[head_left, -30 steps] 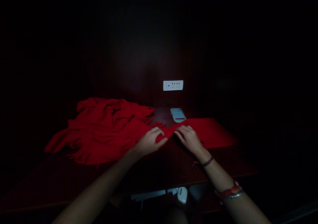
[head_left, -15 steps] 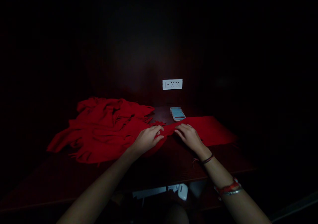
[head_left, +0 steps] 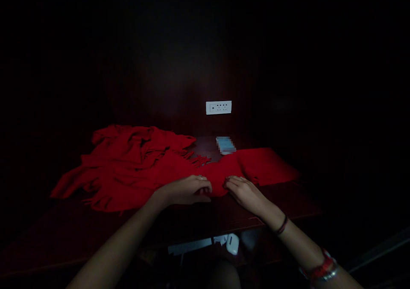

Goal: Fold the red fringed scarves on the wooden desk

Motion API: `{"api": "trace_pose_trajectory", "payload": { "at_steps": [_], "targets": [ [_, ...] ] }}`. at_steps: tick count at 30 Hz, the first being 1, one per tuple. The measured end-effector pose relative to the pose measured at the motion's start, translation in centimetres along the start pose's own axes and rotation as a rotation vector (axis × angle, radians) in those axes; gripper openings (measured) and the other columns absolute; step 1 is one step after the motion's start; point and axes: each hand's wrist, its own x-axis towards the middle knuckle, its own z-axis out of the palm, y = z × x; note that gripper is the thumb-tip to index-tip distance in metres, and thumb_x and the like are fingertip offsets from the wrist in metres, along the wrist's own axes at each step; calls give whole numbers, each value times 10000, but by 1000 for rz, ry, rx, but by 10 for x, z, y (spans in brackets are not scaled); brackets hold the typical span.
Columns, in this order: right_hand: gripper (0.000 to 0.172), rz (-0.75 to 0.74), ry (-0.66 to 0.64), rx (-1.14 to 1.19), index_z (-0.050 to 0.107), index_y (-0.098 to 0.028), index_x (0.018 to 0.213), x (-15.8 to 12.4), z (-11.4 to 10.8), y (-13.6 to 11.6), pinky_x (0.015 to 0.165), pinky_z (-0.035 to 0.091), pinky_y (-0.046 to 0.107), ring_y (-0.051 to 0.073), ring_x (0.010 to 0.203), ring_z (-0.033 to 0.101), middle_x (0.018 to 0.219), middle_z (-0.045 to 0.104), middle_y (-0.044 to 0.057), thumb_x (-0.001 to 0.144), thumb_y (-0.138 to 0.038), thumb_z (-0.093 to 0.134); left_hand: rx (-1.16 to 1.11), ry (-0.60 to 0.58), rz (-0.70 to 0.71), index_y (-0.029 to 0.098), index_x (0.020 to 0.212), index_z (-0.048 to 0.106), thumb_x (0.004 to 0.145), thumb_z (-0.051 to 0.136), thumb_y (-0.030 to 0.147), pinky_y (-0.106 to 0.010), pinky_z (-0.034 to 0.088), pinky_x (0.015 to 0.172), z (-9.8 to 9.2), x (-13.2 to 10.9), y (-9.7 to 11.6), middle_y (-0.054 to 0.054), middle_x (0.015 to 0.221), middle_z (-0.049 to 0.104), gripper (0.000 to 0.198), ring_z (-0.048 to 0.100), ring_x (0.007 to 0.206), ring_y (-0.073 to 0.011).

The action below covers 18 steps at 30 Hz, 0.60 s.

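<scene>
A red fringed scarf (head_left: pixel 128 173) lies spread across a dark wooden surface, heaped and wrinkled on the left. A flatter band of it runs to the right under both hands. At the near edge of this band, my left hand (head_left: pixel 187 189) has its fingers curled on the cloth, the thumb low beside them. My right hand (head_left: pixel 248 194) pinches the same edge a short way to the right, its fingertips bent into the fabric. The cloth between the two hands lies fairly smooth. Beyond the hands, fringe strands show at the middle.
Behind the scarf a phone (head_left: pixel 226 145) lies with its screen lit. A white socket panel (head_left: pixel 218 107) is on the dark back wall. Below the table's front edge, a white earbud case (head_left: pixel 232 243) and some papers (head_left: pixel 190 246) sit on a lower level. The surroundings are very dark.
Both hands have come nearer to me, and the scarf's near edge between them has moved with them. That stretch of cloth now looks wider and flatter. The view has shifted slightly.
</scene>
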Motion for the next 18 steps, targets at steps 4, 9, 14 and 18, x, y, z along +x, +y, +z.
{"api": "trace_pose_trajectory", "payload": {
  "at_steps": [4,9,14,18],
  "targets": [
    [201,31,8,81,498,-156,931,-3,3,-1,767,375,239,132,888,508,937,569,66,796,-90,364,14,223,-226,164,856,535,820,341,269,-240,330,784,-7,24,-28,-33,876,562,224,487,837,-139],
    [218,53,-16,66,492,-173,963,-3,4,-2,740,384,244,132,806,543,878,596,48,789,-98,384,-214,-6,-506,129,838,575,712,495,308,-246,356,749,-3,74,-72,-65,899,593,234,514,845,-181],
    [263,63,24,44,498,-179,1002,-3,4,0,740,385,242,131,793,547,875,602,44,784,-90,381,-446,-95,-536,135,745,594,668,526,370,-220,414,592,-5,103,-76,-32,759,624,256,559,684,-153],
    [277,99,103,50,504,-163,1010,-5,2,1,755,382,228,130,843,531,922,589,63,787,-84,359,-984,-74,-549,161,788,577,606,598,361,-208,433,606,-8,110,-74,-17,785,612,272,562,710,-128]
  ]
}}
